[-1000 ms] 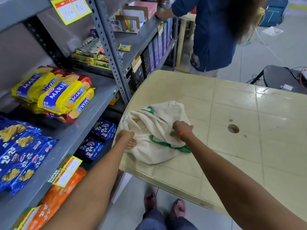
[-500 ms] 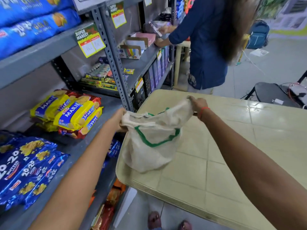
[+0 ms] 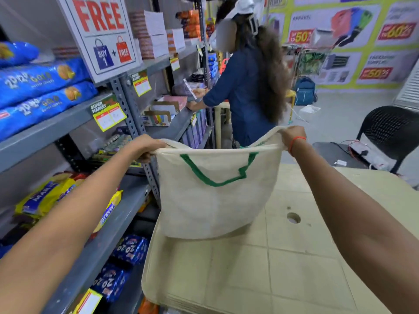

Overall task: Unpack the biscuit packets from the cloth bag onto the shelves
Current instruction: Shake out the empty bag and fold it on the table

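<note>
A cream cloth bag [image 3: 213, 200] with green handles hangs flat in the air above the table's left edge. My left hand [image 3: 147, 146] grips its top left corner and my right hand [image 3: 292, 137] grips its top right corner, stretching the rim taut. The bag looks limp. Yellow Marie biscuit packets [image 3: 45, 196] lie on the grey shelf [image 3: 108, 236] under my left arm. Blue 20-20 packets [image 3: 40, 91] fill the shelf above, and more 20-20 packets [image 3: 129, 248] sit on a lower shelf.
A beige plastic table [image 3: 283, 268] with a centre hole lies below the bag. A person in a blue top [image 3: 244, 94] stands ahead at the same shelving. A black chair [image 3: 390, 128] stands at the right. A "FREE" sign [image 3: 99, 32] hangs on the shelf upright.
Both hands have lifted the bag off the table and pulled its top corners apart, so it went from crumpled on the tabletop to hanging stretched in the air.
</note>
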A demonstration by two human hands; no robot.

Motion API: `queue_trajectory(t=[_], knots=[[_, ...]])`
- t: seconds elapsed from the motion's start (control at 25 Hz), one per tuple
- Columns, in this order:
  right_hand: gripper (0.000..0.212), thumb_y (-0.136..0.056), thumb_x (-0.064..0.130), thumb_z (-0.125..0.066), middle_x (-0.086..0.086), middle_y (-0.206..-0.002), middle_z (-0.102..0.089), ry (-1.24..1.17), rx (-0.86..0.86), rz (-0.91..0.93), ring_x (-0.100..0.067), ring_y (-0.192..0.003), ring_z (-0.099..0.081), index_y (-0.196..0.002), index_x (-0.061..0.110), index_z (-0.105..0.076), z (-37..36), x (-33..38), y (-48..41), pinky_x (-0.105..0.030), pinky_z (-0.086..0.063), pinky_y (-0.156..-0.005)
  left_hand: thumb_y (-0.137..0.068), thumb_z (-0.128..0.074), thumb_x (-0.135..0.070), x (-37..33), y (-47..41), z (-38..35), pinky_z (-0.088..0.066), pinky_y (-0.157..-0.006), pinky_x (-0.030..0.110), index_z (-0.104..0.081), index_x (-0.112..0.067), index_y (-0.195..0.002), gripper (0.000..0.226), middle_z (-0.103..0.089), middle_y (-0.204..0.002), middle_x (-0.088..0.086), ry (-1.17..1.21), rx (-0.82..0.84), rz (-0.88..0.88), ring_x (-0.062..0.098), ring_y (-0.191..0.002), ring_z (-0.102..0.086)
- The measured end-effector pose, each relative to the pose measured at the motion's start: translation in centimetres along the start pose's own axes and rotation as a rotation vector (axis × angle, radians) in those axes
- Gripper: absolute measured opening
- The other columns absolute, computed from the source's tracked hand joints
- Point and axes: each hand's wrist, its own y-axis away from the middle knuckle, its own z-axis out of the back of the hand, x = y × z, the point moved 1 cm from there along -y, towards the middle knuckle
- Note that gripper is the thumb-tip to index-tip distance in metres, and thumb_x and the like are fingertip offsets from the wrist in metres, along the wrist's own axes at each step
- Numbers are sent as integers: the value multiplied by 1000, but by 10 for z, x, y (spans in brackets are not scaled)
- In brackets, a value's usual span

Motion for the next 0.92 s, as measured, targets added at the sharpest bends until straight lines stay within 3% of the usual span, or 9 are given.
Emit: queue_trajectory(t=[0.08, 0.2, 0.28, 0.4, 0.48, 0.6, 0.72, 0.84, 0.92], knots=[[42, -71, 23, -74, -10, -93, -51, 87, 133, -14, -21, -87, -49, -103, 0, -60, 11, 6, -3, -29, -42, -63, -81, -59, -21, -8, -4, 8, -39, -39, 18, -44, -11, -61, 27, -40, -51, 7, 75, -52, 31, 19, -41, -36], [22, -81, 13, -61, -18, -90, -61, 624, 226, 109, -27, -77, -51, -97, -3, -65, 32, 15, -5, -28, -45, -57, -88, -44, -14, -8, -11, 20, -50, -43, 24, -57, -4, -77, 20, -60, -55, 11, 4, -116, 75, 21, -38, -54], [28, -80, 6, -56, -20, -95, -62, 795, 234, 71, -30, -78, -55, -105, -4, -65, 41, 15, -11, -25, -44, -51, -94, -31, -18, -6, -14, 22, -52, -45, 26, -50, -3, -96, 24, -66, -60, 13, 109, 12, 142, 18, -34, -61], [26, -80, 8, -62, -19, -90, -65, 898, 245, 37, -30, -74, -60, -103, -4, -65, 43, 7, -22, -26, -46, -53, -97, -25, -18, -12, -17, 20, -57, -43, 30, -46, -3, -102, 26, -71, -71, 18, 376, 219, 210, 21, -44, -69], [10, -81, 5, -65, -13, -74, -60, 508, 327, -62, -22, -63, -58, -90, 1, -64, 35, 7, -16, -23, -53, -42, -98, -28, -15, -24, -16, 14, -61, -50, 38, -50, -2, -103, 27, -72, -77, 21, 561, 355, 212, 29, -59, -73], [25, -78, 4, -62, -19, -96, -68, -95, 95, -56, -30, -87, -65, -102, 0, -65, 21, 16, -26, -33, -61, -75, -98, -27, -11, -52, -22, 12, -59, -77, 43, -50, -6, -87, 26, -66, -72, 16, 929, 299, 137, 28, -69, -65], [30, -83, -3, -46, -12, -102, -66, -469, -228, 22, -28, -98, -63, -95, 12, -69, 25, 44, -23, -37, -54, -90, -93, -32, -6, -77, -29, 31, -58, -51, 34, -55, -15, -76, 30, -63, -63, 7, 1250, 30, -26, 21, -62, -62], [36, -84, -6, -34, -7, -92, -63, -644, -352, 102, -23, -92, -60, -82, 18, -60, 41, 78, -5, -28, -50, -82, -93, -38, -10, -77, -18, 53, -55, -56, 30, -59, -17, -90, 22, -59, -81, 2, 1166, -272, -197, 15, -70, -58], [36, -86, -5, -31, -4, -86, -60, -669, -418, 124, -20, -86, -56, -74, 19, -54, 49, 89, 4, -24, -45, -75, -92, -37, -6, -65, -4, 53, -55, -48, 25, -61, -16, -98, 27, -60, -88, 7, 977, -322, -245, 14, -64, -60]])
